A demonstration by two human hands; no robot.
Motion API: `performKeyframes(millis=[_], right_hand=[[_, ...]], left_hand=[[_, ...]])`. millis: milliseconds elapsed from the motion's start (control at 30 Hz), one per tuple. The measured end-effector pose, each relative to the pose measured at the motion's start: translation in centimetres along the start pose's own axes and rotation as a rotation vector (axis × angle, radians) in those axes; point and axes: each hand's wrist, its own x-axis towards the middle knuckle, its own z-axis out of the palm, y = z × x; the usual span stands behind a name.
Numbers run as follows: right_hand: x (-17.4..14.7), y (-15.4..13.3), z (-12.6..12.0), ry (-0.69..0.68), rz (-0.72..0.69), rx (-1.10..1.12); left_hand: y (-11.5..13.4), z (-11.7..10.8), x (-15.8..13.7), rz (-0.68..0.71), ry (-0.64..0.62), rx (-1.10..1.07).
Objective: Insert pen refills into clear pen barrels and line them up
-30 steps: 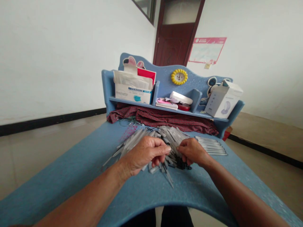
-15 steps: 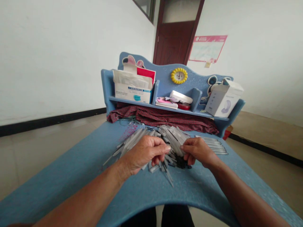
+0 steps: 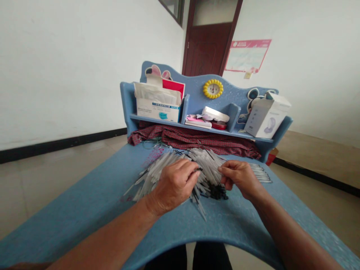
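My left hand (image 3: 177, 183) is closed over the middle of the pile, back of the hand up. A small black piece (image 3: 199, 169) shows at its fingertips. To the right, my right hand (image 3: 239, 177) is pinched, thumb against fingers, at the pile's right edge. Whatever is in that pinch is too small to make out. Beneath and between both hands spreads a heap of translucent whitish plastic sleeves (image 3: 153, 168), some with thin dark sticks among them. Several small black caps (image 3: 218, 191) lie clustered near the right hand.
A row of slim, dark-tipped sleeves (image 3: 260, 173) lies at the right on the blue table (image 3: 112, 202). Behind the heap, a red checked cloth (image 3: 194, 140) is bunched beneath a shelf holding a mask box (image 3: 157, 111), a white carton (image 3: 266, 118) and a yellow-rimmed clock (image 3: 213, 89).
My left hand has turned further palm-down, and a black piece now shows at its fingertips. My right hand has shifted slightly right, still pinched.
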Motion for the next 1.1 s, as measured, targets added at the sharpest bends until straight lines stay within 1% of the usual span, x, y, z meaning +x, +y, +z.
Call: performKeyframes(millis=[100,167,200,300,400,467,533,633,700,767,867,1033,1100], right_hand=[[-0.8,-0.6,0.4,0.015,-0.099,-0.165],[-1.5,-0.9,0.8,-0.009,-0.193,-0.296],[-1.9,-1.2,1.1,-0.026,-0.248,-0.351],[-2.9,-1.9,1.8,-0.073,-0.41,-0.469],[-3.5,-2.6,2.3,-0.105,-0.485,-0.525],[-3.6,-2.7,2.3,-0.127,-0.458,-0.476],[-3.6,-2.6,2.3,-0.126,-0.386,-0.348],[-3.3,-2.3,2.1,-0.077,-0.252,-0.11],[-3.1,-2.1,1.9,-0.047,-0.176,0.011],[-3.0,-1.9,1.8,-0.02,-0.133,0.102],[-2.9,-1.7,1.6,0.017,-0.12,0.208],[-2.8,-1.9,1.4,0.065,-0.147,0.249],[-2.9,-2.2,1.2,0.053,-0.167,0.234]], left_hand=[[0.2,-0.1,-0.1,0.173,0.127,0.122],[0.5,-0.1,-0.2,0.26,0.15,0.164],[0.6,-0.2,-0.3,0.288,0.136,0.183],[1.1,-0.1,-0.3,0.328,0.037,0.241],[1.3,-0.2,-0.2,0.305,-0.036,0.261],[1.2,-0.3,-0.2,0.277,-0.047,0.256],[1.0,-0.4,-0.1,0.265,-0.03,0.246],[0.5,-0.5,-0.1,0.228,0.06,0.201],[0.2,-0.7,0.0,0.15,0.133,0.152],[0.0,-1.0,0.2,0.048,0.189,0.12],[-0.1,-1.4,0.4,-0.043,0.214,0.108],[-0.3,-1.7,0.6,-0.052,0.142,0.052],[-0.4,-1.6,0.7,-0.049,0.158,0.006]])
